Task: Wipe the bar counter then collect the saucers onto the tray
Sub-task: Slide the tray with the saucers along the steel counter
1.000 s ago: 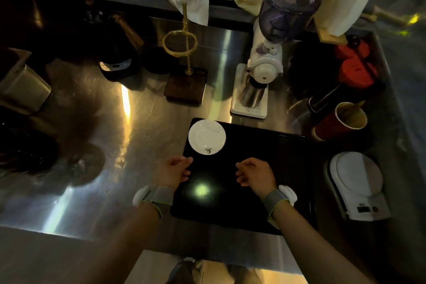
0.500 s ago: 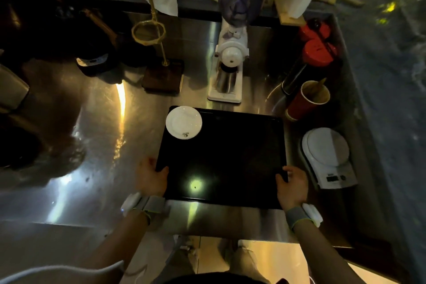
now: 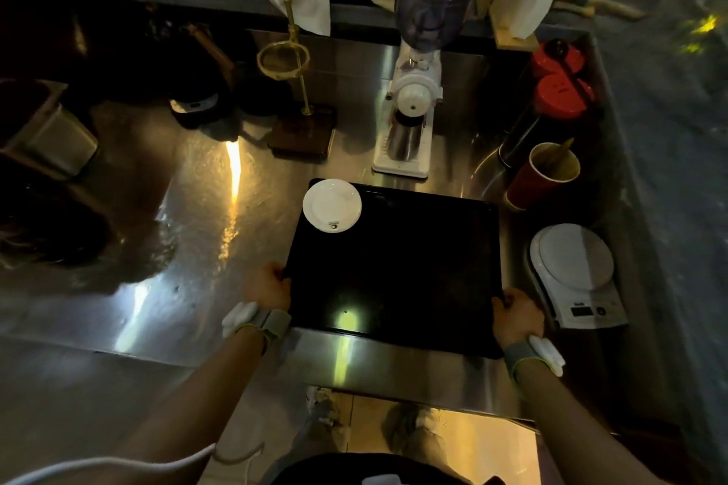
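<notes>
Head camera looks down on the left hand and right hand, each clasping a side edge of the black tray near its front corners, probably to keep it level. One white saucer sits in the tray's far left corner, leaving room for more. Beyond, on the steel counter, stands a white grinder.

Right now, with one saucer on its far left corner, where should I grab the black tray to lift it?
By its two side edges, one hand from each side, as the left hand and right hand grip it. The tray is wide and flat, and the saucer sits off-centre, far left, so grips nearer mid-edge would probably balance better.
</notes>
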